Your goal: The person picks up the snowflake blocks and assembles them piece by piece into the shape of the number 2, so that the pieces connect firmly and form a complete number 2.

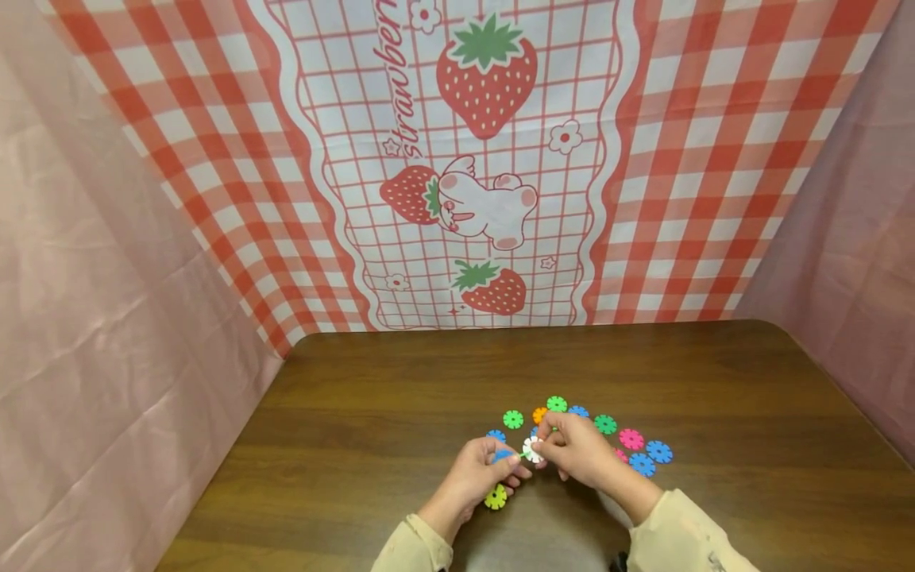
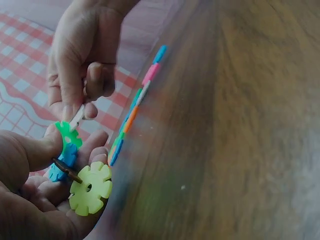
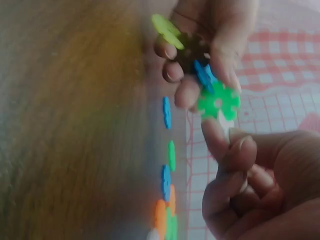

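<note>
My left hand [image 1: 480, 474] holds a short chain of notched plastic discs slotted into each other. A yellow disc [image 2: 90, 188] is at one end, joined to a brown disc [image 3: 192, 52]. A blue disc [image 2: 64, 162] follows, then a bright green disc [image 3: 219, 101] near my left thumb. My right hand [image 1: 579, 451] pinches a white disc [image 1: 531, 450] between thumb and fingers. In the right wrist view the white disc meets the green one's edge; how deep the slots engage is hidden by the fingertips.
Loose notched discs lie on the brown wooden table [image 1: 343, 445] beyond and right of my hands, among them a green disc [image 1: 512, 419], a pink disc [image 1: 631, 438] and a blue disc [image 1: 659, 452]. A strawberry-patterned cloth [image 1: 486, 230] hangs behind the table.
</note>
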Action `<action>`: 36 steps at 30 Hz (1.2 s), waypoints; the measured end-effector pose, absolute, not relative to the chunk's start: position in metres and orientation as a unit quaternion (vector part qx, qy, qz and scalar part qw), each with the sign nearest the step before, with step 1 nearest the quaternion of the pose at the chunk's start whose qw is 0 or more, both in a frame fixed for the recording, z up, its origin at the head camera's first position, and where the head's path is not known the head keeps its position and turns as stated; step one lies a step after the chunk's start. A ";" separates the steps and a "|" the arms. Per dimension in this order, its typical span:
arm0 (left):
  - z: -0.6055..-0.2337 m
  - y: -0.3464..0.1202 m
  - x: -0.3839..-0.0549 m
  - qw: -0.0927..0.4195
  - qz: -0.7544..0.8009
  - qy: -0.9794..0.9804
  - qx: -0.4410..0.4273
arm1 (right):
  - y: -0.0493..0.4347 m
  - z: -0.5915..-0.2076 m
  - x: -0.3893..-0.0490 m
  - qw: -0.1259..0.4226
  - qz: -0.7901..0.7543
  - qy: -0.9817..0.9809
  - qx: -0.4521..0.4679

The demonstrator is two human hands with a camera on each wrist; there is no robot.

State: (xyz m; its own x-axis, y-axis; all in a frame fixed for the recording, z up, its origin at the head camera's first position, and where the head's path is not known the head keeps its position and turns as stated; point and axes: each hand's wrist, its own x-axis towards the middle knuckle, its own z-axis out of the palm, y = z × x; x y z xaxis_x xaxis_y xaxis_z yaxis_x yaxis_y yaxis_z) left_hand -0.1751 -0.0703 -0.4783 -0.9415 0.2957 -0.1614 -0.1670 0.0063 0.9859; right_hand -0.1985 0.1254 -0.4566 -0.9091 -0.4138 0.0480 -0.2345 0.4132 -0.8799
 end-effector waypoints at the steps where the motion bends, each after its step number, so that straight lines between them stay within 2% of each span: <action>1: -0.478 -0.070 -0.175 0.163 0.703 0.691 0.046 | 0.124 -0.457 -0.198 0.082 -0.501 0.840 -0.192; 7: -0.478 -0.073 -0.174 0.158 0.702 0.693 0.050 | 0.120 -0.461 -0.200 0.060 -0.493 0.846 -0.194; 17: -0.478 -0.079 -0.174 0.182 0.696 0.690 0.078 | 0.120 -0.467 -0.206 0.069 -0.491 0.844 -0.203; 27: -0.477 -0.085 -0.173 0.194 0.691 0.694 0.065 | 0.118 -0.472 -0.227 0.054 -0.455 0.860 -0.224; 36: -0.480 -0.089 -0.170 0.206 0.694 0.685 0.083 | 0.103 -0.476 -0.245 0.020 -0.367 0.873 -0.321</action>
State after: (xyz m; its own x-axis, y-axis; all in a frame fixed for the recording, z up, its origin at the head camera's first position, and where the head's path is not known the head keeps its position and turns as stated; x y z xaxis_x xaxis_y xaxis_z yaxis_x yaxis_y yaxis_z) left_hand -0.1702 -0.0889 -0.4796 -0.9016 0.3994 -0.1659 -0.1713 0.0224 0.9850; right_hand -0.2447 0.1028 -0.4759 -0.7936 -0.5745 0.2003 -0.5449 0.5248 -0.6539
